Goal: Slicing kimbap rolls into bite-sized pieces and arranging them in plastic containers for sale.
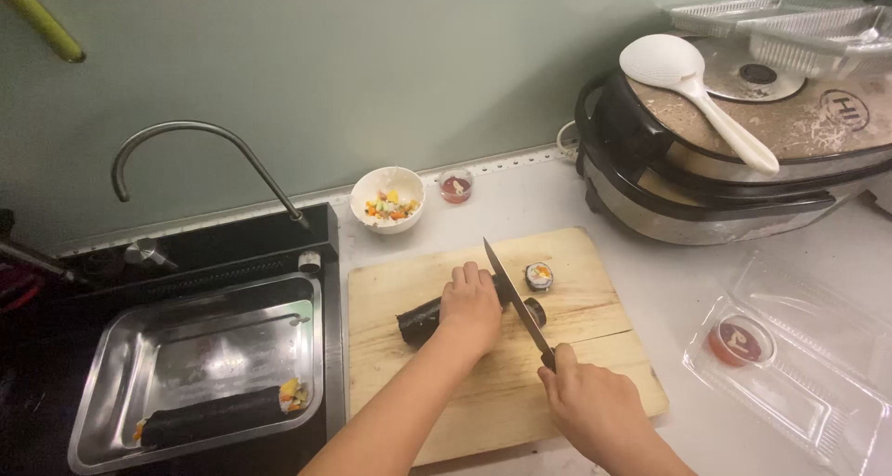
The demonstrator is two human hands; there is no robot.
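1. We saw the left hand pressed down over the dark seaweed roll on the wooden cutting board, fingers curled over its top and closed around it.
2. The right hand was wrapped shut around the handle of the knife, whose blade ran diagonally up and away, just beside the left fingers.
3. We judged the main risk to be the blade meeting those fingers: it sat right against the holding hand, so a small sideways slip could nick them.
4. A second risk, in our view, was the roll flattening or spilling its filling if the downward push was too heavy rather than a sawing stroke.
5. The roll lay across the board's middle, its long part sticking out to the left of the grip; a short end showed to the right of the blade, and one cut slice lay apart, farther back.
6. Another whole roll rested in the steel tray to the left, well apart from both hands.
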